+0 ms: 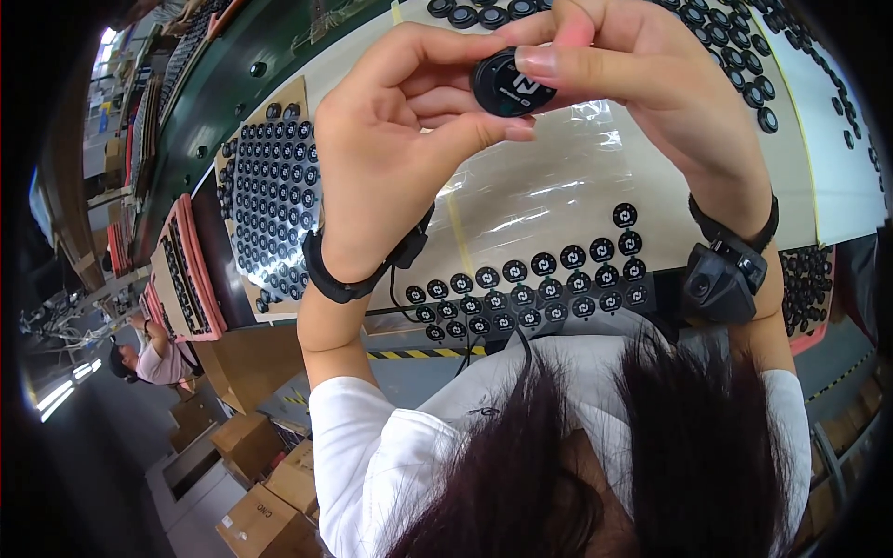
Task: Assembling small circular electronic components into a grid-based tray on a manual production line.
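Observation:
Above the table, a round black disc-shaped part with a white emblem on its face is held between both hands. My left hand closes on its left side, the thumb under its lower edge. My right hand has its thumb pressed on the upper right of the face; the fingers behind are partly hidden. Below the hands lies a glossy clear sheet. Rows of black round labels with white emblems run along its near edge.
Black discs with emblems fill a board on the left. Plain black round parts lie at the far right, others at the far edge. Beyond the left side runs a green conveyor belt. Cardboard boxes and another person are at lower left.

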Demonstrator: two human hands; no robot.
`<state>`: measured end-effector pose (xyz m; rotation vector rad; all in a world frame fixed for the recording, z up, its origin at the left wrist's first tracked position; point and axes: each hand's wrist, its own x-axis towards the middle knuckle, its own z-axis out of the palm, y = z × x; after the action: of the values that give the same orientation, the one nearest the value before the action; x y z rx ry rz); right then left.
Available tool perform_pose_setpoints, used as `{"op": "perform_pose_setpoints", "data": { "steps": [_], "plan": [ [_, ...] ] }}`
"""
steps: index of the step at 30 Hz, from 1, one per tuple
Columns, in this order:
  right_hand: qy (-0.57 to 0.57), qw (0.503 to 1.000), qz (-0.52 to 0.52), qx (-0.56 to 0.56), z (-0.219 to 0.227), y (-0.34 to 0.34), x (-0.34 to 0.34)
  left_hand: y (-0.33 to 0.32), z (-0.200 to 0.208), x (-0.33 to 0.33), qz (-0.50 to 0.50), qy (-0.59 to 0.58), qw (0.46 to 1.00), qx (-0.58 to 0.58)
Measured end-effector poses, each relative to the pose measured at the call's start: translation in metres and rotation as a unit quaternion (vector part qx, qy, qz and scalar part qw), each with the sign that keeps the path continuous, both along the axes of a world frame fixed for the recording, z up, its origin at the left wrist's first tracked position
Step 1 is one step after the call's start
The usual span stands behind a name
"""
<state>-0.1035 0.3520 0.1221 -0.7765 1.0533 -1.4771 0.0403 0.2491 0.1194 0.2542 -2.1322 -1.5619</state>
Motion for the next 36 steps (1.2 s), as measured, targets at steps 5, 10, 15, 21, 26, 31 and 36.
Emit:
{"op": "perform_pose_setpoints", "data": {
  "steps": [5, 10, 15, 21, 26, 31, 36],
  "plan": [
    [0.012, 1.000, -0.004, -0.005, -0.001, -0.001, 0.003, 0.000, 0.001, 0.001, 0.003, 0.002, 0.999, -0.042],
    [0.133, 0.908, 0.029, -0.395, -0.033, -0.019, -0.002, 0.001, 0.003, 0.001, 0.010, 0.006, 0.999, -0.044],
    [0.101, 0.957, -0.016, -0.270, -0.021, -0.008, 0.007, 0.001, 0.004, 0.001, 0.011, 0.022, 0.999, -0.029],
    [-0.011, 0.998, -0.050, -0.038, -0.011, -0.002, 0.014, 0.002, 0.001, 0.000, 0.028, 0.046, 0.999, -0.002],
    [0.057, 0.996, -0.075, 0.008, -0.003, 0.001, 0.018, 0.005, 0.002, -0.004, 0.057, 0.023, 0.998, 0.028],
    [0.348, 0.914, -0.210, 0.013, 0.001, 0.005, 0.033, 0.009, -0.004, -0.001, 0.076, 0.031, 0.989, -0.121],
    [0.390, 0.875, -0.286, -0.008, -0.025, 0.015, 0.007, -0.019, -0.002, -0.012, -0.009, -0.079, 0.985, -0.152]
  ]
}}
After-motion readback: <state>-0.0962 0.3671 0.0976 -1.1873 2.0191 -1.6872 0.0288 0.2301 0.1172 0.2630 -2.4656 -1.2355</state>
